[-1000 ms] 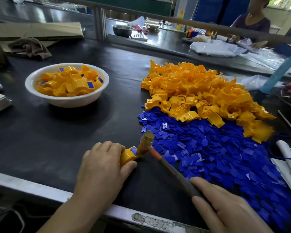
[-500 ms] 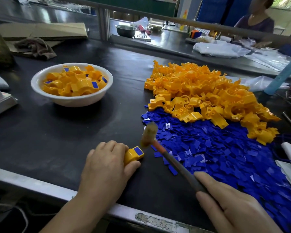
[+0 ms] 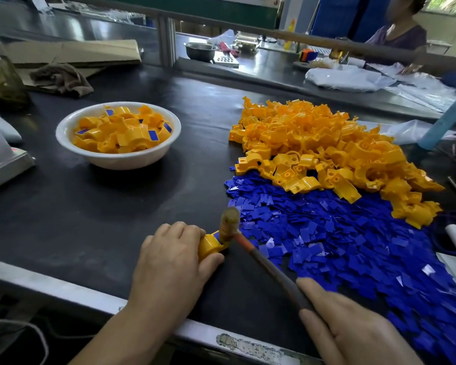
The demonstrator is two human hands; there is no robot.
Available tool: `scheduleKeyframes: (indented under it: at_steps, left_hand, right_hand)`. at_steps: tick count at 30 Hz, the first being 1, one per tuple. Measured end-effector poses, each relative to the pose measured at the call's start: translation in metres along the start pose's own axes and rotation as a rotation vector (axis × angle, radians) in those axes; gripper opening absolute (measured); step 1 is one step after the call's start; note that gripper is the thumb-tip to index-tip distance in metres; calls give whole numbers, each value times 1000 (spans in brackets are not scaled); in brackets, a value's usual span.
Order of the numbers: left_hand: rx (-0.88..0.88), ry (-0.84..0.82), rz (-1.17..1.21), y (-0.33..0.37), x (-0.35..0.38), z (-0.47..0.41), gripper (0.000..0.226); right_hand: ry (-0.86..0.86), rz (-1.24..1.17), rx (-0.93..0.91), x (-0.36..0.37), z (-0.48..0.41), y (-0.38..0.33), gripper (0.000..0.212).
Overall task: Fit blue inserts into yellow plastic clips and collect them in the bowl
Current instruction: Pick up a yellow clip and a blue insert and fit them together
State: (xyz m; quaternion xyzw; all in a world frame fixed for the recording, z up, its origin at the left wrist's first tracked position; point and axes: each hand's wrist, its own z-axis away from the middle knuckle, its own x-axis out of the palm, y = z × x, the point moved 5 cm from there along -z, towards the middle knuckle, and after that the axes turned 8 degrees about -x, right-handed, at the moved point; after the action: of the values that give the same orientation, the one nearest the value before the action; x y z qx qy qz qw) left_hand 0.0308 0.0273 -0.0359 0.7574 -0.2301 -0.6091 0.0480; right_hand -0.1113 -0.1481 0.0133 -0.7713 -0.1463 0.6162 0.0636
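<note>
Two hands are working near the front edge of the black table [image 3: 63, 206]. The left hand [image 3: 171, 256] is closing around a yellow clip [image 3: 208, 245] with a blue insert [image 3: 216, 236] and pinning it to the surface, while the right hand [image 3: 353, 333] is gripping a small hammer [image 3: 261, 259] whose head is touching the clip. The white bowl [image 3: 116, 160] of finished clips is sitting toward the back left; the loose clip pile [image 3: 327, 148] and the loose inserts [image 3: 340, 246] are lying along the right side.

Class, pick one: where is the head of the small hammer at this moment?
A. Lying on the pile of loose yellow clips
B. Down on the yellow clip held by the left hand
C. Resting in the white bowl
B: the hammer head sits on the yellow clip gripped by the left hand, the right hand holding the handle.
</note>
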Motion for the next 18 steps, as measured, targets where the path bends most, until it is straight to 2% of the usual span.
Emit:
scheduleKeyframes:
  at_steps: [1,3,6,8,12,15,18]
  left_hand:
    - [-2,-3,4,0,0,0,39]
    - [-5,-8,9,1,-1,0,39]
    - [-13,-18,8,2,-2,1,40]
    - [-4,-39,-1,2,-3,2,40]
    - [15,-59,57,0,-12,-4,37]
    - [-27,111,115,-13,-41,-34,36]
    - [-91,343,87,-37,-80,-89,39]
  right_hand:
    - [76,-29,47,-2,4,2,50]
    - [-11,-20,163,-2,7,11,42]
    - [-4,-34,240,-14,4,15,41]
    - [41,-52,305,-19,4,25,49]
    - [224,32,382,-29,11,70,50]
    - [306,170,436,-31,6,108,47]
    - [263,303,428,-30,-6,143,46]
